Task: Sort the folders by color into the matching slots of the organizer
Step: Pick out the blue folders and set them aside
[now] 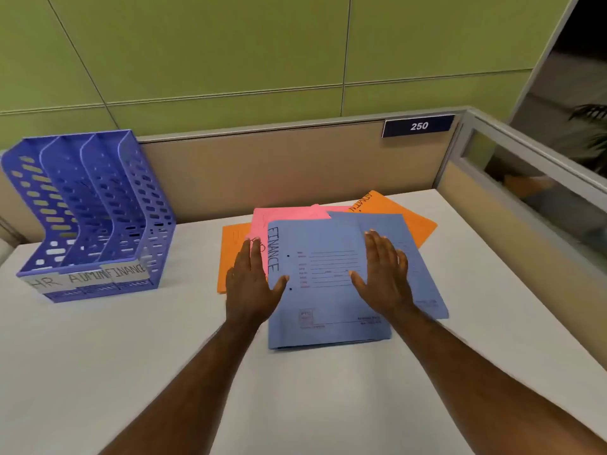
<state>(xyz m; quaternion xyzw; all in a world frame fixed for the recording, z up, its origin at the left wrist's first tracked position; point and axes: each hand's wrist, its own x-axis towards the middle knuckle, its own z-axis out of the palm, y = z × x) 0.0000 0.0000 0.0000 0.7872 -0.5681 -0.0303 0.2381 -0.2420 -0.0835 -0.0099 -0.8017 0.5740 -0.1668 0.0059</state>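
Observation:
A loose pile of folders lies mid-desk. On top is a blue folder [325, 287] marked FINANCE, with a second blue folder [423, 277] under its right side. A pink folder [282, 215] shows beneath them, and orange folders stick out at the left [230, 254] and back right [397, 218]. My left hand [251, 284] lies flat and open over the top blue folder's left edge. My right hand [384, 274] lies flat and open on its right part. The blue slotted organizer [95, 208] stands at the left, its slots labelled HR, ADMIN, FINANCE and holding nothing.
The white desk [131, 356] is bounded by a beige partition [279, 172] at the back and a glass-topped divider [525, 198] on the right. A sign reading 250 [418, 126] hangs on the partition. A green wall rises behind.

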